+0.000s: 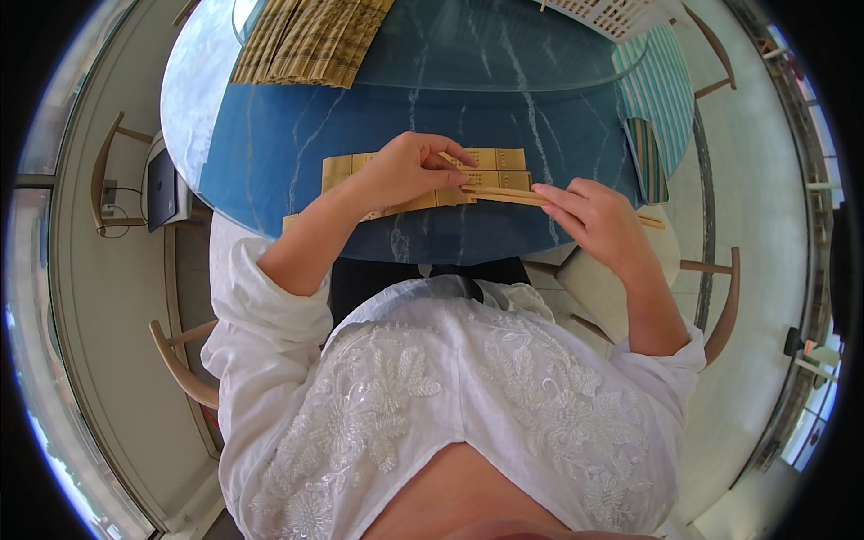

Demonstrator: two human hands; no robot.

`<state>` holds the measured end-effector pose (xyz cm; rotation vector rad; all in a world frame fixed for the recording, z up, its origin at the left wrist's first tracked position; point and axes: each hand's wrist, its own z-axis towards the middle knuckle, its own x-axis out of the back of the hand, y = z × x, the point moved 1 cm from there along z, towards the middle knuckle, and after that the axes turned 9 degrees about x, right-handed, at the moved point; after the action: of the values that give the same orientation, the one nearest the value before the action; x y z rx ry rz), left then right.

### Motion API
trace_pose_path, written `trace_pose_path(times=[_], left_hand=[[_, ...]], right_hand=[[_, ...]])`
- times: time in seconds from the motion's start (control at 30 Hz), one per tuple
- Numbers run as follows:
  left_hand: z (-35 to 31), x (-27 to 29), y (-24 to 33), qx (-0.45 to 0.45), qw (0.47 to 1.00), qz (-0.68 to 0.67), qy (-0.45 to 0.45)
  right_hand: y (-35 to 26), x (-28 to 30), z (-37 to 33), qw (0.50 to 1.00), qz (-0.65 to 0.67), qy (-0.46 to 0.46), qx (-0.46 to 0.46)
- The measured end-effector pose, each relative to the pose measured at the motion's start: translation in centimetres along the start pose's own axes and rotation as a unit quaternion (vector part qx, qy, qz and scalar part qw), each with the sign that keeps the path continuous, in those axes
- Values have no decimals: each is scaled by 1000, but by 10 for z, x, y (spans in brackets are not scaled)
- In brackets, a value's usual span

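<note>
My right hand (pixel 594 220) pinches a pair of light wooden chopsticks (pixel 508 194), which lie nearly level and stick out past the hand to the right. Their left ends meet a gold paper sleeve (pixel 450 195), under the fingers of my left hand (pixel 409 171). The left thumb and fingers are closed on that sleeve near its end; whether the chopstick tips are inside it I cannot tell. Several more flat gold paper sleeves (pixel 498 160) lie overlapping on the blue marbled table (pixel 360 117), partly hidden beneath my left hand and forearm.
A thick row of gold patterned sleeves (pixel 310 43) sits on the raised glass turntable (pixel 459 58) at the far left. At the far right stand a white perforated basket (pixel 621 16) and a striped mat (pixel 661 90). Wooden chairs (pixel 724 306) surround the table; a laptop (pixel 162 189) rests at left.
</note>
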<state>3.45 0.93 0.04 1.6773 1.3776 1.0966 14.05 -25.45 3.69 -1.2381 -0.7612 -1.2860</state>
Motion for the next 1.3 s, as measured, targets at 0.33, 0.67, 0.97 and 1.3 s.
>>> trace_pose_path(times=[0.33, 0.67, 0.97, 1.3], left_hand=[[-2, -2, 8, 26, 1000, 14, 10], [-10, -2, 3, -27, 996, -25, -76], [-14, -6, 14, -21, 999, 24, -38], [-14, -5, 30, -41, 995, 82, -37]], right_hand=[[3, 0, 10, 1000, 17, 6, 15], [6, 6, 10, 999, 35, -28, 8], [3, 11, 21, 999, 11, -21, 42], [-14, -23, 38, 995, 21, 68, 76]])
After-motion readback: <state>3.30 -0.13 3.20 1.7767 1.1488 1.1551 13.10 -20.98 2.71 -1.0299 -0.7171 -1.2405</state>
